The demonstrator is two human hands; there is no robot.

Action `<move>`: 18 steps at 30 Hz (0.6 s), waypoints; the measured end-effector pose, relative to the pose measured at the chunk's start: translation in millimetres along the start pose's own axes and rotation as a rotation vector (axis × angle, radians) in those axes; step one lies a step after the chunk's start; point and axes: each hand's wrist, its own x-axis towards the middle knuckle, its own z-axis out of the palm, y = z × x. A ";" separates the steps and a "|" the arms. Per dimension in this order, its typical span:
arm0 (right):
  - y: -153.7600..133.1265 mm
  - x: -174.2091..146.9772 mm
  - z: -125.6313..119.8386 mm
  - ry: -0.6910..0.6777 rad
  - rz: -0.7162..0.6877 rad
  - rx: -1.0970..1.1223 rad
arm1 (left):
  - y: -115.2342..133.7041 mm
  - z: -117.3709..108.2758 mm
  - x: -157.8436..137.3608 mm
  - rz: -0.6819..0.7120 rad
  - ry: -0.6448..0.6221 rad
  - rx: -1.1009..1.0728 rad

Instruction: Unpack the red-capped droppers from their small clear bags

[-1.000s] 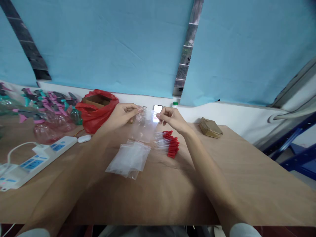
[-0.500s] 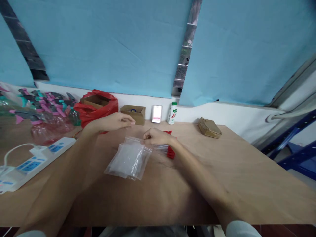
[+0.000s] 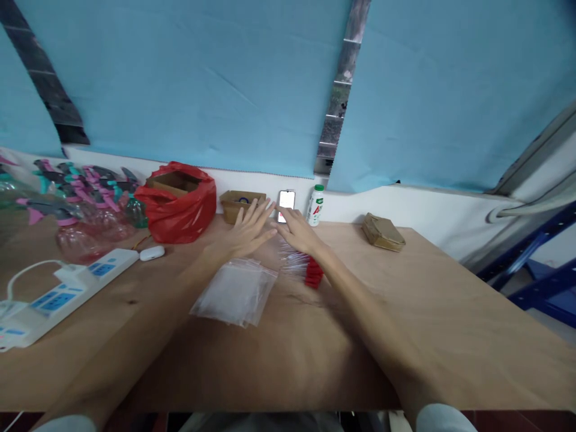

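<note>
Above the table's middle, my left hand is open with its fingers spread, holding nothing. My right hand is beside it, open too, fingers stretched out toward the left hand. Below the left hand lies a stack of clear zip bags. Under and beside my right wrist are several thin clear or whitish strands with red ends; my forearm partly hides them, and I cannot make out their kind. A phone with a lit screen leans upright behind my right hand, its lower part close to my fingers.
At the back stand a small cardboard box, a white bottle with a green cap and a brown package. To the left are a red plastic bag, spray bottles, a power strip and a white earbud case.
My left hand has moved right and spread its fingers. My right hand has moved up from the bags' top edge and opened. The earbud case has come into view.
</note>
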 end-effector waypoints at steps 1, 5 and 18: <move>1.1 -0.9 0.2 -0.007 0.012 -0.022 | 0.6 3.6 -0.3 0.019 0.015 0.023; 2.0 -3.0 4.6 -0.054 0.057 -0.083 | 2.2 11.1 -1.8 0.071 0.060 0.087; 4.3 -1.9 -0.3 0.070 0.027 -0.141 | 7.1 -12.5 -1.2 0.130 0.117 0.008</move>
